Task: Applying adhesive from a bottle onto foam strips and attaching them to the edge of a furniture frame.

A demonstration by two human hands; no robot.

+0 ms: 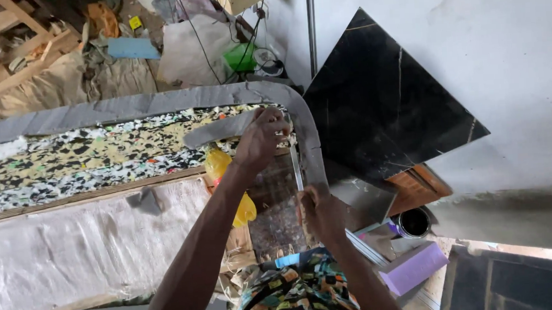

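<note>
Nearest the camera, the right hand [320, 212] closes around the lower end of a thin, flat, pale metal strip [297, 168]; its grip is pressed together on the strip, which runs upward along the inner edge of the curved grey foam border [309, 131]. It looks stiff and light, with narrow edges that could slip or bite, so the flat faces near each end seem the safest places to take hold.

A little farther out, the left hand [261, 140] reaches across a yellow plastic bag [218, 164] and pinches the end of a loose grey foam strip [218, 130], fingers pressed together, close to the top of the metal strip. The foam appears soft and bendable, likely to flop if held at one end only.

Beyond lies the multicoloured speckled rebonded foam panel [100, 155], framed by the grey border, beside a clear plastic-wrapped cushion [73, 247]. To the right a black marble-patterned square tile [386, 99] leans against the wall; a small dark tin [413, 222] and purple block [413, 267] sit below.
</note>
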